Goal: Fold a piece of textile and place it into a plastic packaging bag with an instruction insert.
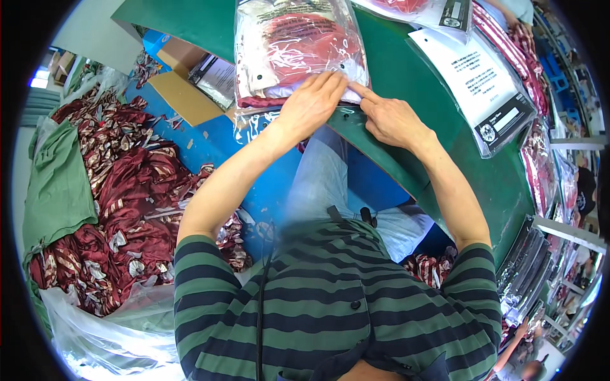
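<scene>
A clear plastic bag (305, 54) with folded red and white fabric inside lies at the near edge of the green table (419, 95). Across the bag's near end my left hand (311, 105) lies flat, its fingers stretched out and close together. My right hand (394, 120) is at the bag's near right corner, with the index finger reaching onto the plastic and the other fingers curled at its edge. What lies under the fingers of both hands is hidden.
Printed, bagged packages (486, 89) lie on the table's right side. Left of the table, an open cardboard box (181, 98) holds a wrapped pack. A large heap of dark red patterned fabric (140, 197) covers the left, with a green cloth (57, 184) on it.
</scene>
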A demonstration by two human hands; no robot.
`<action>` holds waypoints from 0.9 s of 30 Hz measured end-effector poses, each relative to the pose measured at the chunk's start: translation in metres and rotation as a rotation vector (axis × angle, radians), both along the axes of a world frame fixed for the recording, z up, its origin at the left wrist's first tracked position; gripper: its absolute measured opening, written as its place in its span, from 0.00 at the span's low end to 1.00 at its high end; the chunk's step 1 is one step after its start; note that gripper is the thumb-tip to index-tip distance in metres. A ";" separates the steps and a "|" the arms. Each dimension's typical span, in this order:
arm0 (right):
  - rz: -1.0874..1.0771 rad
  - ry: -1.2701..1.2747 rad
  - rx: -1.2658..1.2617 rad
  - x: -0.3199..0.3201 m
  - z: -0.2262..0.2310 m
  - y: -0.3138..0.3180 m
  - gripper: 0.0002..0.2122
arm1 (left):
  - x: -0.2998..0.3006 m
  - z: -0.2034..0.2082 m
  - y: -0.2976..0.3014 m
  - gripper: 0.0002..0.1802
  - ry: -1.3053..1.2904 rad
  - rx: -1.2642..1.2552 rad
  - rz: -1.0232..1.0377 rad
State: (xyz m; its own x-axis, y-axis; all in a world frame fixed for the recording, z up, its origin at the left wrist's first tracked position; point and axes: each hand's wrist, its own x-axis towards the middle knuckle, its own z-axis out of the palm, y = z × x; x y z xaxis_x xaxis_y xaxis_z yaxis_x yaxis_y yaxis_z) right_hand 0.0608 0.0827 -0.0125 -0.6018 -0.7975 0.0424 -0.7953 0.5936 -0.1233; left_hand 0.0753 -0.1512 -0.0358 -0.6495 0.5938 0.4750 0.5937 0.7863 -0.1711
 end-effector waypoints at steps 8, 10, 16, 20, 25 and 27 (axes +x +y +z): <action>-0.191 -0.049 -0.015 0.010 0.010 0.007 0.09 | -0.007 -0.009 -0.029 0.27 -0.293 -0.044 0.001; -0.212 -0.066 -0.026 0.016 0.013 0.007 0.11 | -0.004 -0.009 -0.036 0.27 -0.392 0.102 -0.074; -0.180 0.355 -0.324 0.040 0.002 -0.019 0.10 | 0.005 -0.009 -0.041 0.26 -0.474 0.339 -0.158; -0.132 0.353 -0.297 0.043 -0.006 -0.029 0.11 | 0.031 0.006 -0.046 0.24 -0.483 0.402 -0.133; -0.114 0.307 -0.354 0.036 0.015 -0.037 0.08 | 0.060 0.018 -0.103 0.22 -0.333 -0.049 0.144; -0.094 0.226 -0.351 0.028 0.005 -0.034 0.07 | 0.059 0.019 -0.113 0.19 -0.087 -0.125 0.080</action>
State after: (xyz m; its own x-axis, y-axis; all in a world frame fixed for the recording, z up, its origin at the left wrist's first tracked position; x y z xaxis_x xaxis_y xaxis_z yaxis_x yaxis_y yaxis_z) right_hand 0.0891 0.0487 -0.0078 -0.6151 -0.6535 0.4410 -0.7702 0.6175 -0.1593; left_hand 0.1342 -0.2638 -0.0166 -0.7323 0.5897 0.3406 0.5470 0.8073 -0.2215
